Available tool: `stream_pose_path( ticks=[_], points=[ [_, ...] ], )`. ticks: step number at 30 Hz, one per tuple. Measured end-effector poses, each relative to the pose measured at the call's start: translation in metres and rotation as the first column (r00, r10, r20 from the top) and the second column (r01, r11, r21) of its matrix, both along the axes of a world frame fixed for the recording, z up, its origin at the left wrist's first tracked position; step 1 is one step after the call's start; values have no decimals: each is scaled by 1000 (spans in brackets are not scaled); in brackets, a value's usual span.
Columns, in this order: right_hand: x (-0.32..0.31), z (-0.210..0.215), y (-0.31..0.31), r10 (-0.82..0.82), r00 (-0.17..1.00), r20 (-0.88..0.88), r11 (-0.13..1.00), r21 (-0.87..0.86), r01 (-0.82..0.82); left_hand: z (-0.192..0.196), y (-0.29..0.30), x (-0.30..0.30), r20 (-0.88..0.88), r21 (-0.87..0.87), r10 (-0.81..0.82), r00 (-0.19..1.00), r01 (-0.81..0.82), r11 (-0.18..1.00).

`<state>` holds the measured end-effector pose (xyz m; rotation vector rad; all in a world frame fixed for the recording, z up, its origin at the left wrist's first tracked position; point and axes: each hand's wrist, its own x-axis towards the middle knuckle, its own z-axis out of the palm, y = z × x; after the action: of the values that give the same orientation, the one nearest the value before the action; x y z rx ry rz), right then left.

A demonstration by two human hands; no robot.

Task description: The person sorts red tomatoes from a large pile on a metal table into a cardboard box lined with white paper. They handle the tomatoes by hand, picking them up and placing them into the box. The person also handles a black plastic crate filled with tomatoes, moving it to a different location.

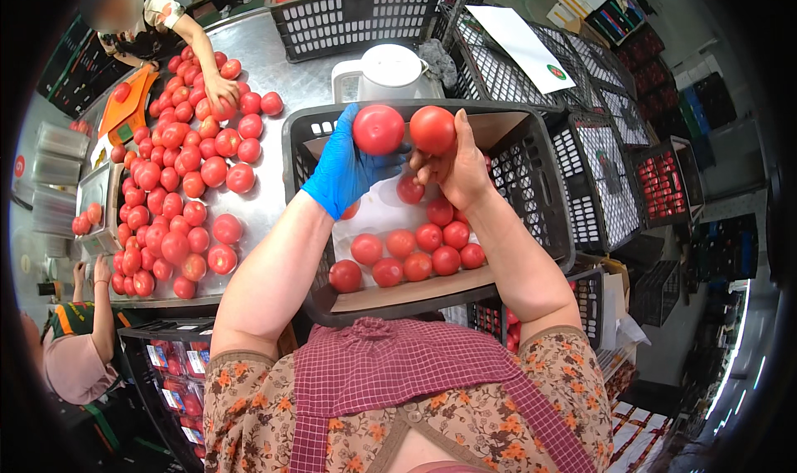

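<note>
In my left hand (344, 164), which wears a blue glove, I hold a large red tomato (378, 130). My bare right hand (462, 167) grips another tomato (433, 131), a little more orange, right beside the first. Both hands are raised over a black plastic crate (300, 192) with slotted sides and cardboard along its inner walls. Several tomatoes (417, 266) lie in it on a pale liner, mostly toward the near side. Part of the crate's far side is hidden behind my hands.
Many loose tomatoes (214, 171) cover the metal table (270, 159) on the left, where a co-worker's hand (221, 91) reaches in. A white jug (390, 68) stands beyond my crate, near another black crate (357, 23). Stacked crates (610, 174) rise on the right.
</note>
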<state>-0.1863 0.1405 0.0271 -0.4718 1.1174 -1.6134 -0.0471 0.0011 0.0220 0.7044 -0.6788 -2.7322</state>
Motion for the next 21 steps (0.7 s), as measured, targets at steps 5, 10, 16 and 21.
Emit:
stream_pose_path(
  ticks=[5, 10, 16, 21],
  points=[
    [-2, -4, -1, 53, 995, 84, 998, 22, -55, -13, 2, 1, 21, -56, 46, 999, -45, 997],
    [4, -3, -6, -4, 997, 79, 997, 81, -3, -8, 3, 4, 48, -76, 4, 999, 0, 997],
    [3, -5, -7, -36, 999, -38, 996, 77, 39, -4, 5, 7, 57, -236, -36, 998, 49, 970],
    [12, -5, -7, -99, 945, -311, 993, 24, 112, -1, -1, 15, 132, -360, -82, 988, 124, 924]
  ],
)
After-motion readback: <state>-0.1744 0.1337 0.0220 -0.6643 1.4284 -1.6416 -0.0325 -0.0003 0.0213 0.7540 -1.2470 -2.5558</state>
